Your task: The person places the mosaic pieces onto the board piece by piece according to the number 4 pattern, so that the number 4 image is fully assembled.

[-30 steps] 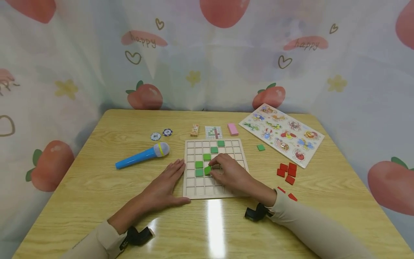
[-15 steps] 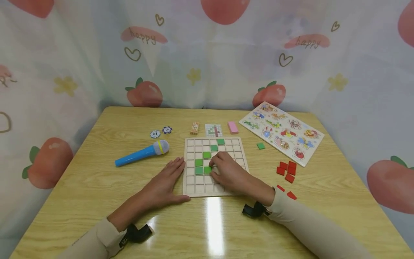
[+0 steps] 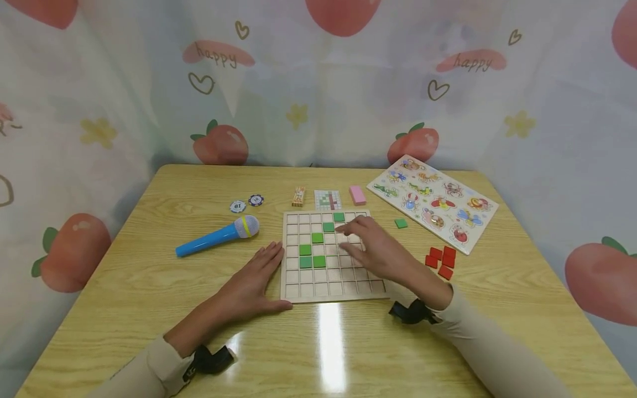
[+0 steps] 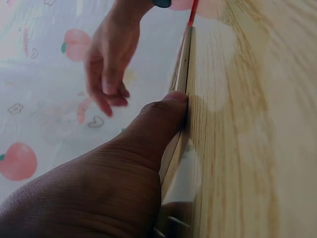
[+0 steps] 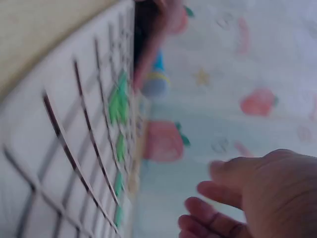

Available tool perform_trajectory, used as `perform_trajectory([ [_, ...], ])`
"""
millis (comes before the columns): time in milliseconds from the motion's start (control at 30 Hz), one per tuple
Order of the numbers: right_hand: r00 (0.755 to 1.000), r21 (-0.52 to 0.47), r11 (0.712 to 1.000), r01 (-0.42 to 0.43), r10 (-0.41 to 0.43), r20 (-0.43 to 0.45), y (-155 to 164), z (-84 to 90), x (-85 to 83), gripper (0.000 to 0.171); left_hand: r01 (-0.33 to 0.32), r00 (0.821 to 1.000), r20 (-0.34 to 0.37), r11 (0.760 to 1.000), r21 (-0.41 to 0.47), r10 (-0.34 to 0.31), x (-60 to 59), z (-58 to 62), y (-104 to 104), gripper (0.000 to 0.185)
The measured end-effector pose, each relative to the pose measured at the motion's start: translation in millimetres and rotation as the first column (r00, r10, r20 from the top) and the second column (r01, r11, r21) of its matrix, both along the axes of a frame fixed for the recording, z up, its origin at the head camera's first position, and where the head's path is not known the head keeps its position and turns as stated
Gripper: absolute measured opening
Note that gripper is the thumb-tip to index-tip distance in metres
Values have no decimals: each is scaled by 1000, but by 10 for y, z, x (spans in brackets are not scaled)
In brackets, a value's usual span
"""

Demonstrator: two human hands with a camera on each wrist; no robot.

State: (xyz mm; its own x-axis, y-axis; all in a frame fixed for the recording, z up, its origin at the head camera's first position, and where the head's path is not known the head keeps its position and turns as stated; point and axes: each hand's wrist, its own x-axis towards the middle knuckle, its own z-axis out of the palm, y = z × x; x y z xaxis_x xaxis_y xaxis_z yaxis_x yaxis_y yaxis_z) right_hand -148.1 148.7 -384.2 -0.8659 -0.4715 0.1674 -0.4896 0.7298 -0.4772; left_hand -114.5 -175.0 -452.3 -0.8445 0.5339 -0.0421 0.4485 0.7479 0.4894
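A wooden grid board lies at the table's middle with several green tiles set in its cells. My left hand lies flat on the table, its thumb pressing the board's left edge. My right hand hovers above the board's right half with relaxed fingers and holds nothing. In the right wrist view the grid and green tiles appear blurred, with the hand's fingers loosely bent. One loose green tile lies right of the board. Red tiles sit further right.
A blue toy microphone lies left of the board. Two poker chips, a small wooden block, a pattern card and a pink eraser sit behind it. An animal puzzle board is at back right.
My right hand set a green tile into the board beside another, let go, then lifted and moved right and back. The left hand stayed put.
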Motion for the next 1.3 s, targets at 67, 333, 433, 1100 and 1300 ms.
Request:
perform_trajectory([
  [67,997,-99,993,59,-62,-34,194,85,-36,30,-4,1000,-2,1000,2,4,3,5,-1,125],
  [333,950,-445,857,259,-309,-41,753,-103,-268,25,-12,1000,-11,1000,1,12,11,4,-23,124],
  [433,923,-391,868,307,-372,-101,785,-315,-333,22,-16,1000,-8,1000,2,16,14,-6,-35,125],
  [1100,858,-36,858,512,-508,81,958,-587,-469,45,-14,1000,-8,1000,12,14,6,0,-28,125],
  [1300,859,12,862,507,-506,72,1045,-599,-471,37,-6,1000,0,1000,8,6,-2,4,11,124],
])
